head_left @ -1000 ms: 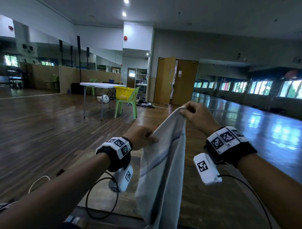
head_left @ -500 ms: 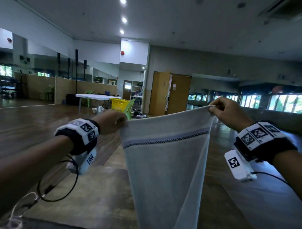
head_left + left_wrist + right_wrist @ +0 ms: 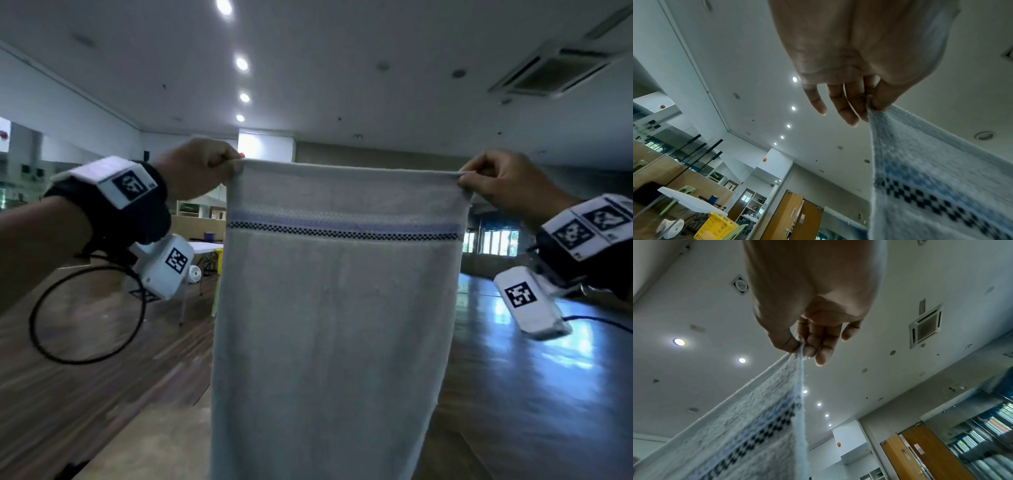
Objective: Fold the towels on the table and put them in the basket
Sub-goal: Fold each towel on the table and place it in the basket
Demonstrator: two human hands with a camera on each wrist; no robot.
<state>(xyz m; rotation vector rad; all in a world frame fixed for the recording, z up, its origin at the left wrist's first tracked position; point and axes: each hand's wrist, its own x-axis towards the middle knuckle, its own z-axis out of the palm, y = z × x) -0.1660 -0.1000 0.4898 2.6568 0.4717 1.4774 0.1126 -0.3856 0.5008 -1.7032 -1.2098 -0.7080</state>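
A pale grey-white towel with a blue band and a dark checkered stripe near its top hangs spread flat in front of me, held high. My left hand pinches its top left corner, and my right hand pinches the top right corner. The left wrist view shows my left hand with thumb and fingers nipping the towel edge. My right hand pinches the towel corner in the right wrist view. A yellow basket stands far off at the left, on a green chair by a white table.
Wooden floor stretches around me in a large hall. Wooden double doors stand at the back wall. A white folding table shows far left behind my left wrist. The towel hides the middle of the room.
Both hands have risen and moved apart, stretching the towel's top edge taut. My head has tilted up, so more ceiling shows and the far table and basket sit lower.
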